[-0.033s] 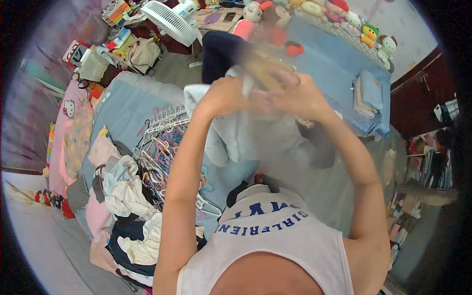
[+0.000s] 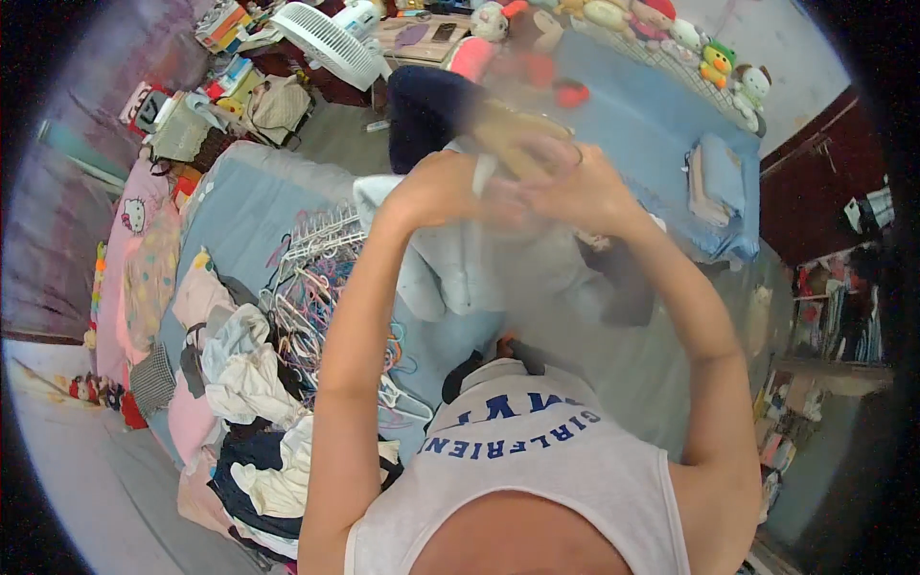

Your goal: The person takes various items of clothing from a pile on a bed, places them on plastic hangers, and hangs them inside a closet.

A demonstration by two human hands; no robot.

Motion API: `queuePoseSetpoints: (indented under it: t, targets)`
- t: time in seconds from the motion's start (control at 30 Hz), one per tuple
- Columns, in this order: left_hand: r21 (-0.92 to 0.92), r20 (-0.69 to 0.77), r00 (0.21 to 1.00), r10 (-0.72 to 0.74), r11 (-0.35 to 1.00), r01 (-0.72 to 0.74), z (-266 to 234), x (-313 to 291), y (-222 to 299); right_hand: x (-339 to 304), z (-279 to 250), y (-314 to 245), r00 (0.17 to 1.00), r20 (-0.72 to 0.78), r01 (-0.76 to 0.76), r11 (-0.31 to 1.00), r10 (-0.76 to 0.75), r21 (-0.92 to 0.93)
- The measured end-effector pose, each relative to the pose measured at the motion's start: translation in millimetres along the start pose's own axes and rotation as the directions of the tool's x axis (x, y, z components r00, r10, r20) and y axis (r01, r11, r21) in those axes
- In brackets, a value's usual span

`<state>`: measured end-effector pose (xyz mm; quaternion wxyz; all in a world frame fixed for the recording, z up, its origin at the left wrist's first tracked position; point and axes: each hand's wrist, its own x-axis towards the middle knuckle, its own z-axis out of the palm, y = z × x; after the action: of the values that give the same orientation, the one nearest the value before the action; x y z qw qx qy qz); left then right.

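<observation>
The left hand (image 2: 441, 187) and right hand (image 2: 585, 196) are raised close together over a light grey garment (image 2: 422, 287), which hangs below them in two long, narrow ends. A smear of blur crosses the view here and hides most of the fingers, so whether either hand pinches the cloth or merely touches it cannot be told. Navy cloth (image 2: 417, 120) shows just beyond the left hand. Clothes hangers (image 2: 311, 307) in many colours lie tangled on a blue bed sheet (image 2: 254, 196), partly covered by the left forearm, and beside them sprawls a heap of clothes (image 2: 254, 383), white, pink and dark. Beyond the hands stand a white electric fan (image 2: 331, 43) and a desk (image 2: 412, 38) bearing a phone (image 2: 444, 33). To the right, folded cloths (image 2: 717, 182) rest on a blue mattress (image 2: 637, 129), with plush toys (image 2: 717, 67) lined along its far edge.
</observation>
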<state>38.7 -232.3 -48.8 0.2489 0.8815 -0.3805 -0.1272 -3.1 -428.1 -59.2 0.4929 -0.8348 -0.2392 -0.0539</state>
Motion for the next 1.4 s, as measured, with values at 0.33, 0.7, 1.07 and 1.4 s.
queuePoseSetpoints:
  t: [0.33,0.7,1.07,1.4]
  targets:
    - [0.293,-0.655,0.679,0.332,0.940,-0.177,16.4,-31.1,17.7,-56.4,9.1,-51.7,0.973,-0.226,-0.017,0.970,-0.039,-0.241]
    - [0.333,-0.534,0.633,0.561,0.827,-0.452,72.9,-63.1,83.9,-164.1,15.7,-123.7,0.892,-0.397,-0.339,0.900,0.216,-0.273]
    - [0.160,-0.481,0.556,0.678,0.692,-0.704,135.5,-59.2,207.7,-299.8,-19.2,-151.1,0.768,-0.621,-0.410,0.866,0.157,-0.288]
    - [0.013,-0.409,0.443,0.798,0.491,-0.871,245.9,-19.5,383.7,-482.2,-90.2,-154.6,0.492,-0.847,-0.391,0.920,0.202,-0.008]
